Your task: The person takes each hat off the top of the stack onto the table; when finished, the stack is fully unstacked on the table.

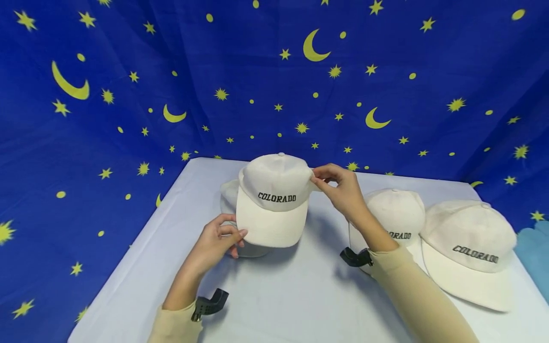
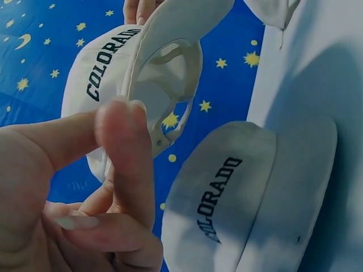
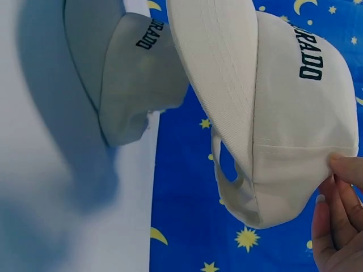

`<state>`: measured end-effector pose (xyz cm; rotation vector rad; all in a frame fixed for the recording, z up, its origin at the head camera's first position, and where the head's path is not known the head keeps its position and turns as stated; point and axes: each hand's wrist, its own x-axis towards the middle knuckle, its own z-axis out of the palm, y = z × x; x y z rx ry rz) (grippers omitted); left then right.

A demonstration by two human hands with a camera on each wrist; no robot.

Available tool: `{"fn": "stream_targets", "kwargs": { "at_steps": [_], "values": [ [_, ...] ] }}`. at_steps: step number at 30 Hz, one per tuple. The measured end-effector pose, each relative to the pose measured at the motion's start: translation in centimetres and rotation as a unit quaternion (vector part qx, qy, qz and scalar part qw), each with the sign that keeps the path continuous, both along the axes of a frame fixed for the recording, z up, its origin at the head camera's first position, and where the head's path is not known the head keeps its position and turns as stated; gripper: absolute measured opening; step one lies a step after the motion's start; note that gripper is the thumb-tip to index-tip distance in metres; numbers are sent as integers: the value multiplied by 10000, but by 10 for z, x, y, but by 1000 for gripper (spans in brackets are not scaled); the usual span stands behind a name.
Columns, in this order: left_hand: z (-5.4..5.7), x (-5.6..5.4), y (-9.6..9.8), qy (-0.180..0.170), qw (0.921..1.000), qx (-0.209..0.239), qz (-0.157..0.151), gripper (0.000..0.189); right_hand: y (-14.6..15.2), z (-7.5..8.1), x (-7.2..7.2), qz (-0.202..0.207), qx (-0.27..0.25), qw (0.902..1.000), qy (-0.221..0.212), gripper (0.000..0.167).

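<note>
A white baseball cap [image 1: 274,224] lettered COLORADO is held up above the table, brim toward me. My right hand [image 1: 340,188] pinches the side of its crown between thumb and fingers, as the right wrist view also shows at the cap [image 3: 300,113]. At the brim's left edge, my left hand [image 1: 218,238] pinches with thumb and forefinger; its other fingers are bent. In the left wrist view the hollow inside and back strap of the cap [image 2: 164,73] show. Behind and below it another COLORADO cap [image 2: 221,192] sits on the table, mostly hidden in the head view.
Two more white COLORADO caps, a nearer-in cap [image 1: 392,209] partly behind my right forearm and an outer cap [image 1: 476,238], sit on the right of the white table [image 1: 279,305]. A blue cloth [image 1: 274,71] with yellow stars and moons hangs behind. Something light blue [image 1: 533,252] lies at the far right.
</note>
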<state>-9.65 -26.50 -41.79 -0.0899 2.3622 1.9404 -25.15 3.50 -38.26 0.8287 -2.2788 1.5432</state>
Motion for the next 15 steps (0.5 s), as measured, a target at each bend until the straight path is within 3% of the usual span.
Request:
{"fn": "stream_targets", "kwargs": {
  "at_steps": [15],
  "values": [
    [-5,-10,17,-7,9993,-31,-369,43,30,-5,5,-313,315,9990,-74,16]
  ]
}}
